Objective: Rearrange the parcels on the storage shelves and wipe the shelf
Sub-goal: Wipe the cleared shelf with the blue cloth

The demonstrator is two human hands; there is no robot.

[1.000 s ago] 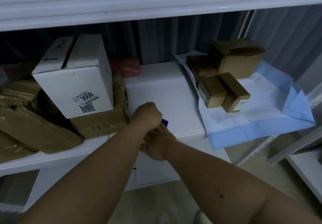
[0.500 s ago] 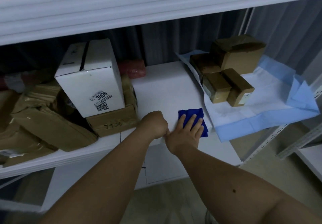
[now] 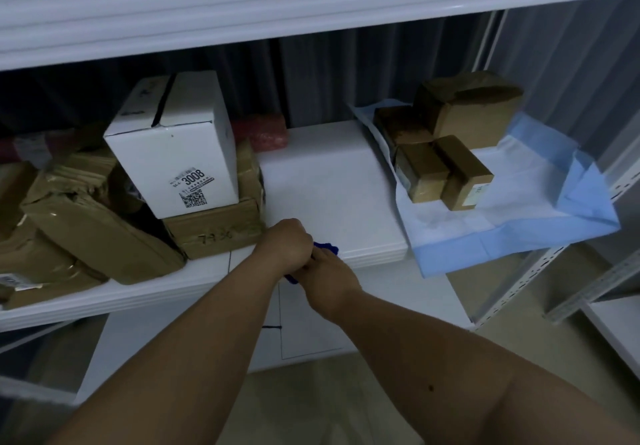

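Observation:
A dark blue cloth [image 3: 327, 247] is bunched between my two hands at the front edge of the white shelf [image 3: 332, 188]. My left hand [image 3: 289, 243] is fisted over the cloth's left part. Just below it, my right hand [image 3: 327, 280] grips the cloth from underneath. Only small bits of the cloth show. On the left stands a white box marked 3008 [image 3: 180, 153] on a brown box [image 3: 214, 229], beside brown wrapped parcels [image 3: 90, 222]. At the right, brown parcels [image 3: 450, 139] sit on a light blue sheet [image 3: 519, 216].
A red bubble-wrapped packet [image 3: 263, 131] lies at the back behind the white box. The upper shelf's edge [image 3: 311, 4] hangs overhead. The blue sheet overhangs the shelf's front right corner. White metal racking [image 3: 595, 285] stands at the right, with floor below.
Half a second ago my right hand lay flat on the spread cloth on the shelf. It has now pulled the cloth back to the front edge, bunched against my left fist.

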